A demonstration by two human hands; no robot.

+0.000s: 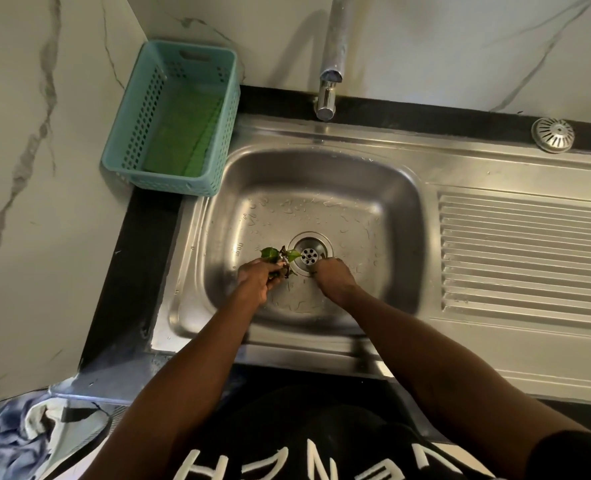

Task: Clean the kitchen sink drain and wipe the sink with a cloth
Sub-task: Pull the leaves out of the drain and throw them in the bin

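A steel sink (325, 174) holds water drops around its round drain (309, 254), which is uncovered. My left hand (256, 277) is in the bowl just left of the drain, closed on a clump of green leaves and dark scraps (280, 256). My right hand (332, 277) reaches down at the drain's near right edge with fingertips pinched together; whether it holds anything is hidden. The drain's metal strainer cap (552, 134) lies on the ledge at the back right. A green cloth (183, 133) lies inside a teal basket (114, 157) at the back left.
The tap (332, 57) hangs over the back of the bowl. A ribbed draining board (526, 254) fills the right side. Marble walls close in the left and back. A crumpled blue and white cloth (20, 434) lies at the lower left.
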